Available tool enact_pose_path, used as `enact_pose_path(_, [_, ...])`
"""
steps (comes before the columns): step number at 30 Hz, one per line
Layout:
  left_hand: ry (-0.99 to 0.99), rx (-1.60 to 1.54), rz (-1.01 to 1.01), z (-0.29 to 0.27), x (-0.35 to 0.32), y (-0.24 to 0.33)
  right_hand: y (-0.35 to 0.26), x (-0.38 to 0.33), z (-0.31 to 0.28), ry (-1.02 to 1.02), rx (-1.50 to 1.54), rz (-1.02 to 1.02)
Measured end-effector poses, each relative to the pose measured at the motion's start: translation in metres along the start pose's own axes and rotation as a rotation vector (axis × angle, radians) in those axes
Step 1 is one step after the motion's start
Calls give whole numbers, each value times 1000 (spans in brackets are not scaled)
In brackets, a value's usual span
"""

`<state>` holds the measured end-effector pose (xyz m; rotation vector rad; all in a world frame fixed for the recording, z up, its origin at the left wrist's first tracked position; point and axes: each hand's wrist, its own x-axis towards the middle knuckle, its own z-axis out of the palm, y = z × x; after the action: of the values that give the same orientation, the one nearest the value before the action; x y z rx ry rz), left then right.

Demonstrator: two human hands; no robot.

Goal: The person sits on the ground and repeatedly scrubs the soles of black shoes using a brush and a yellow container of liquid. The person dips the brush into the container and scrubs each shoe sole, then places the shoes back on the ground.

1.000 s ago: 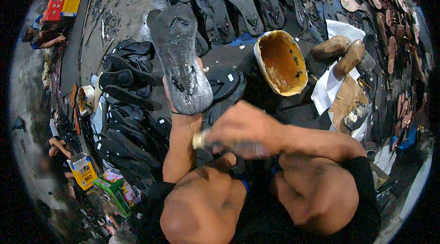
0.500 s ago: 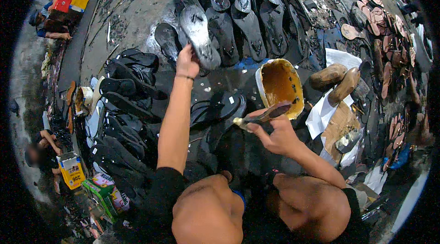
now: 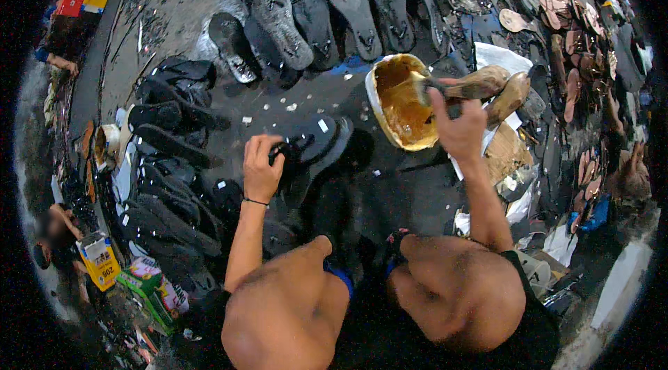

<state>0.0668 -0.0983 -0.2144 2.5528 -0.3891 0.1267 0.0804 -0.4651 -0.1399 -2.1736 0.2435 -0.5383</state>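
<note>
My right hand (image 3: 460,123) grips a brush (image 3: 437,83), its pale bristle end over the inside of a whitish tub (image 3: 377,102) holding amber, sticky-looking glue (image 3: 410,116). In front of me, my left hand (image 3: 263,165) has its fingers curled on the strap end of a black flip-flop (image 3: 316,137) bearing a small white tag. Under that one lies another dark sole, partly hidden. Beyond the hands, rows of dark soles (image 3: 278,19) rest on the floor, some with a wet shine.
A heap of black flip-flops (image 3: 174,196) lies to my left. Wooden shoe lasts (image 3: 511,95) and white paper (image 3: 497,57) are right of the tub. Farther right are pinkish soles (image 3: 557,5). A green box (image 3: 149,293) sits at lower left; other people's arms show at the left rim.
My left hand has let go of the shiny sole among the far rows and come back to the black flip-flop. My right hand has carried the brush up to the glue tub.
</note>
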Motion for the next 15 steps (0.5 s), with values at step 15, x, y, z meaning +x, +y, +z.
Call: enact_pose_path(15, [-223, -258, -193, 15, -44, -12, 15, -41, -32, -619, -577, 266])
